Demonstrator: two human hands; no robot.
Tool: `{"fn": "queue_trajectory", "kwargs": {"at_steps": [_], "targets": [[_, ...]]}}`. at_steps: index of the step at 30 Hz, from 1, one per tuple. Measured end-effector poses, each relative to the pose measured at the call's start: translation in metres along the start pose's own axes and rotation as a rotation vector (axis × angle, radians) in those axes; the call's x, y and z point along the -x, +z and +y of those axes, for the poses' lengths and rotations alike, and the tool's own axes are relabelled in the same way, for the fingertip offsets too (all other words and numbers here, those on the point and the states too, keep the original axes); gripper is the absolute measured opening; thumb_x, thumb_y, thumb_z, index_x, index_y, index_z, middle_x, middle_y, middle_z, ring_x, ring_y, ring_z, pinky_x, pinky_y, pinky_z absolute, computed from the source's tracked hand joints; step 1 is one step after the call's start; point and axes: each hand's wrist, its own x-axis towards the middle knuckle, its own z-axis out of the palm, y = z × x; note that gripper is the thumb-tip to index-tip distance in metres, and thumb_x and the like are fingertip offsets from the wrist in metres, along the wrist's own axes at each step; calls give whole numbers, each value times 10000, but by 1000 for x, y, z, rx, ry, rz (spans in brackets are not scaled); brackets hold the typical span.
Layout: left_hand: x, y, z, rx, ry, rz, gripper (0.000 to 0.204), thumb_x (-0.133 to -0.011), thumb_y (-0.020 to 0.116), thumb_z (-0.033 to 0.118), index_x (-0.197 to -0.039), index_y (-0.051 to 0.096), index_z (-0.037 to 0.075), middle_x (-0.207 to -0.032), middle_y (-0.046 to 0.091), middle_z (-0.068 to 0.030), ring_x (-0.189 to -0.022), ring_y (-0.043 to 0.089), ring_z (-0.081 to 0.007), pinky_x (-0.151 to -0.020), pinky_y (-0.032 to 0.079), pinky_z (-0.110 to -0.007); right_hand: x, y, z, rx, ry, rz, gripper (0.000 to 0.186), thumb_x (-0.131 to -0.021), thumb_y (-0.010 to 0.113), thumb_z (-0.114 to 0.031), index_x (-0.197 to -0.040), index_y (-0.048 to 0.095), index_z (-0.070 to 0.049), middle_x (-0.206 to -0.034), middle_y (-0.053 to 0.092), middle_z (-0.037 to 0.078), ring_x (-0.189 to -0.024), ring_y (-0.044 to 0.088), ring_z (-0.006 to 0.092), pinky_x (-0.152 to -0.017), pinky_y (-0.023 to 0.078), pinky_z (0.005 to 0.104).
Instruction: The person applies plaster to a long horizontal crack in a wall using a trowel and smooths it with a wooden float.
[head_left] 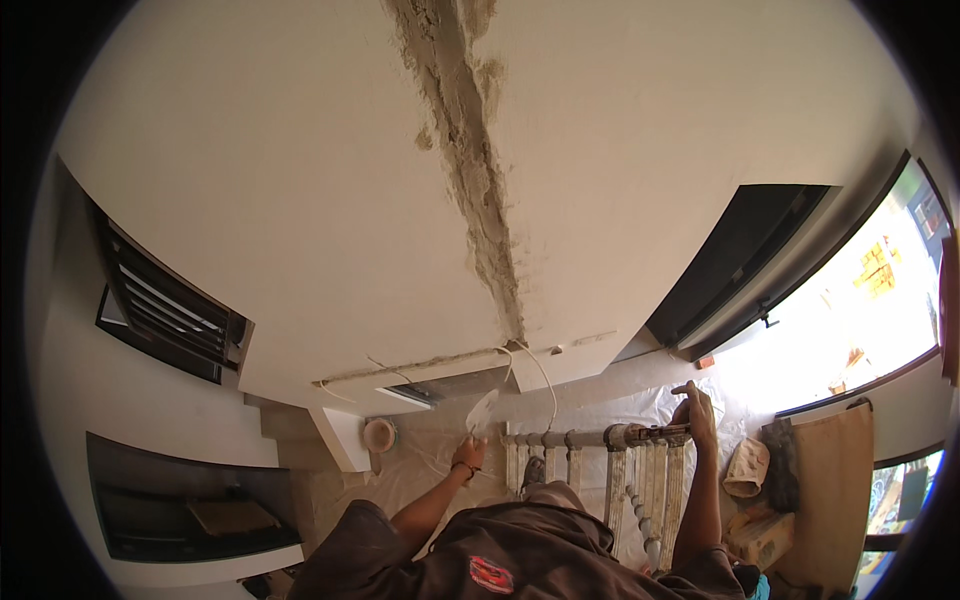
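My left hand [468, 454], with a dark band at its wrist, is closed around the lower end of a trowel [484, 410] with a pale, pointed blade. The trowel is held up, apart from the white wall. My right hand [694, 410] is at the right end of a worn, pale wooden railing [590, 438]. Its fingers are apart and partly bent, beside a dark, narrow piece [660, 432] on the rail; whether they touch it is unclear. Above both hands, a rough grey mortar strip [465, 150] runs down the white wall [280, 200].
Pale cables [548, 385] hang from the strip's lower end. A round bucket [379, 434] stands at left on plastic sheeting [425, 470]. To the right are a pale sack [746, 467], a leaning board [835, 490] and a bright opening [850, 310]. A louvred window [170, 295] is at left.
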Motion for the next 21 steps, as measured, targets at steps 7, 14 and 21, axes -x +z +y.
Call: {"fn": "queue_trajectory", "kwargs": {"at_steps": [7,14,21], "targets": [[14,-24,-5,809,-660,-203,505,-971,550,531,-951,607,30,-706,629,-71,-615,621,-209,-612,516,-390,4,1,9,18,-158,160,412,-1031,453,-363,-1008,679,-19,-590,610,72,-529,583,133,-529,452,291],[-21,-72,37,1621,-689,-58,447,-1022,532,433,-1299,555,83,-1228,620,-100,-1057,606,-266,-964,473,-470,8,7,-8,223,-269,170,370,-1031,496,-315,-1021,674,9,-619,619,69,-582,595,129,-588,472,304],[37,-105,124,1710,-374,-465,545,-992,546,537,-1416,472,202,-1374,534,-66,-1279,489,-274,-1031,412,-589,41,38,-63,587,-526,330,230,-887,705,-193,-1080,676,-72,-923,677,124,-914,664,306,-806,523,424]]}}
